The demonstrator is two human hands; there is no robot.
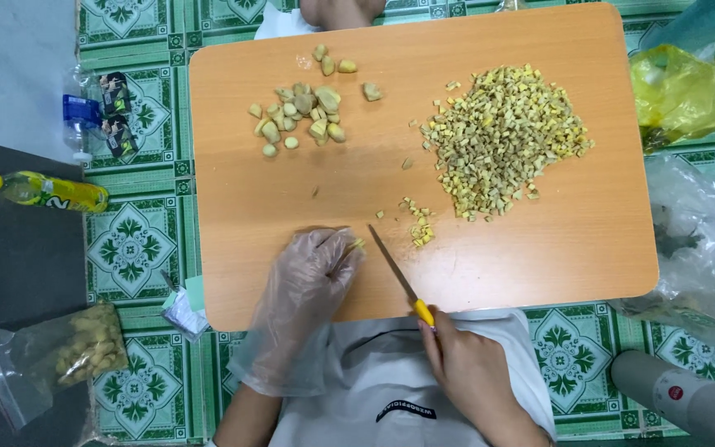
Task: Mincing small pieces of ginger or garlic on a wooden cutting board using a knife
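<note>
2 bottles [43, 191], 1 knife [399, 277] (yellow handle), 1 board [291, 199].

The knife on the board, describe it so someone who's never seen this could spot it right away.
Start at the big orange cutting board on the green tiled floor. At its near edge, the bare right hand holds a knife, its thin blade angled toward the gloved left hand. Its yellow handle and slim metal blade set it apart from the diced pieces.
</note>
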